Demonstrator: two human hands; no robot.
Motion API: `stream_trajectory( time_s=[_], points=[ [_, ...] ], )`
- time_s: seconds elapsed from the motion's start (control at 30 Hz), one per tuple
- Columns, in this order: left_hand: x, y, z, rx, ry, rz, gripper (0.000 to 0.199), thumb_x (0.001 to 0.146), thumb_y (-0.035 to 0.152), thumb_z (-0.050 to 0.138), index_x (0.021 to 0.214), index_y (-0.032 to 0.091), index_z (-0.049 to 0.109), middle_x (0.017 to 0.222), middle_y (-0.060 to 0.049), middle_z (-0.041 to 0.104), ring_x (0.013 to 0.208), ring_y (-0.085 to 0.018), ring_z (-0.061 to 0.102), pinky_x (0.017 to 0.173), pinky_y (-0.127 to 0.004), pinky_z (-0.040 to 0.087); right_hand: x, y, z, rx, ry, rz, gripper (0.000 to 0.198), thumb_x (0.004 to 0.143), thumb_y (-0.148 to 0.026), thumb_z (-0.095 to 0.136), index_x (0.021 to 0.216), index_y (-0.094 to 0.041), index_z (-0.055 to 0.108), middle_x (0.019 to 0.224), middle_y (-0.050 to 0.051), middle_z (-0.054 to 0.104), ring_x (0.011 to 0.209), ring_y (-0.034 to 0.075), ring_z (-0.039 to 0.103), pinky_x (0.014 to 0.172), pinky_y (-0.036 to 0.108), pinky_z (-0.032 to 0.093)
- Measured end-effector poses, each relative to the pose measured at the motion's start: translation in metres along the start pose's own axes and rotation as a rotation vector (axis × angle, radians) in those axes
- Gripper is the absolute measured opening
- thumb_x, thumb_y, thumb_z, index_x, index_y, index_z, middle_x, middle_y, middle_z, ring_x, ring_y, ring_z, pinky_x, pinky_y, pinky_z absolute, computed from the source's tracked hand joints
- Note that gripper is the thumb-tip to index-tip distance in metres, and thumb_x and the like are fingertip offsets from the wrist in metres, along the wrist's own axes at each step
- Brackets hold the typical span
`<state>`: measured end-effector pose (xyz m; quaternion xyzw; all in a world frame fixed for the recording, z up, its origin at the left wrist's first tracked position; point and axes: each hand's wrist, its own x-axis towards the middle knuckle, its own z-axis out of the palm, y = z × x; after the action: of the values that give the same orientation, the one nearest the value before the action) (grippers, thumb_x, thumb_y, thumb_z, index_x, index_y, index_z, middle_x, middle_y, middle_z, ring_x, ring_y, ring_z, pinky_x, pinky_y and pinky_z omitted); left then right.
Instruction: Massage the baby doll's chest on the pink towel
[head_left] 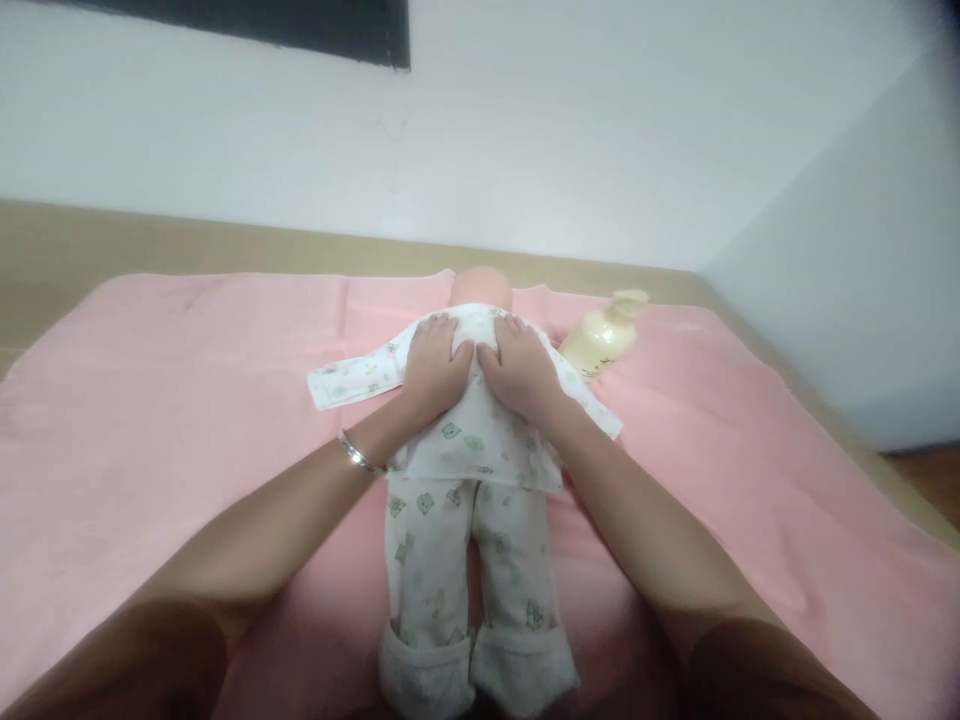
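A baby doll [480, 430] in a white long-sleeved top and matching trousers with small green prints lies stretched out, its smooth bare head [482, 287] pointing away from me. My left hand [436, 370] rests flat on the left upper part of the doll's torso, fingers extended. On the right upper torso lies my right hand [519, 370], also flat, its thumb close to the left one. The doll's sleeves spread out to both sides, and the trouser cuffs are rolled up. Which way the doll faces I cannot tell.
A cream pump bottle [600, 340] lies tilted beside the doll's right-hand sleeve. Underneath everything is a pink cloth [225, 400] on a tan surface [187, 235]. White walls [540, 150] meet in a corner at the right. A dark panel [300, 25] is at the upper left.
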<state>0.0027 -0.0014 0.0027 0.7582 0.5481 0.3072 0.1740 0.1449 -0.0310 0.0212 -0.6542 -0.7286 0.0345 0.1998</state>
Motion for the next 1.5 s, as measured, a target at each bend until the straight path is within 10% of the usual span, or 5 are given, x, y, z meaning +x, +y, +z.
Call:
stream_trajectory(
  time_s=[0.3, 0.77, 1.1, 1.5],
  points=[
    [-0.023, 0.035, -0.022, 0.177, -0.077, 0.168, 0.030, 0.091, 0.014, 0.037, 0.102, 0.014, 0.065, 0.115, -0.016, 0.070, 0.118, -0.030, 0.063, 0.111, -0.046, 0.048, 0.012, 0.013, 0.003, 0.011, 0.020, 0.077, 0.050, 0.095, -0.039, 0.039, 0.128, -0.005, 0.057, 0.139, 0.026, 0.058, 0.134, 0.041, 0.049, 0.107, 0.059, 0.044],
    [0.017, -0.012, -0.010, 0.050, -0.053, 0.050, 0.042, 0.099, 0.027, 0.030, 0.125, 0.008, 0.057, 0.146, -0.021, 0.053, 0.144, -0.029, 0.044, 0.124, -0.051, 0.033, -0.032, -0.036, -0.016, -0.309, 0.042, -0.089, 0.041, 0.100, -0.023, 0.032, 0.116, 0.001, 0.061, 0.115, 0.029, 0.066, 0.113, 0.039, 0.059, 0.099, 0.048, 0.047],
    [-0.023, 0.017, -0.004, 0.395, 0.064, 0.396, 0.043, 0.097, 0.013, 0.029, 0.123, 0.000, 0.060, 0.135, -0.023, 0.061, 0.134, -0.032, 0.053, 0.121, -0.049, 0.037, 0.009, 0.004, -0.012, -0.058, -0.079, -0.025, 0.049, 0.103, -0.031, 0.029, 0.129, 0.001, 0.055, 0.139, 0.026, 0.058, 0.131, 0.035, 0.052, 0.113, 0.047, 0.041],
    [0.007, 0.002, -0.007, 0.107, 0.003, 0.035, 0.042, 0.093, 0.023, 0.036, 0.122, 0.006, 0.060, 0.132, -0.020, 0.063, 0.126, -0.032, 0.055, 0.116, -0.049, 0.041, -0.021, -0.018, -0.004, -0.291, 0.033, -0.232, 0.056, 0.104, -0.026, 0.025, 0.146, 0.008, 0.042, 0.146, 0.031, 0.051, 0.138, 0.039, 0.047, 0.114, 0.053, 0.040]
  ],
)
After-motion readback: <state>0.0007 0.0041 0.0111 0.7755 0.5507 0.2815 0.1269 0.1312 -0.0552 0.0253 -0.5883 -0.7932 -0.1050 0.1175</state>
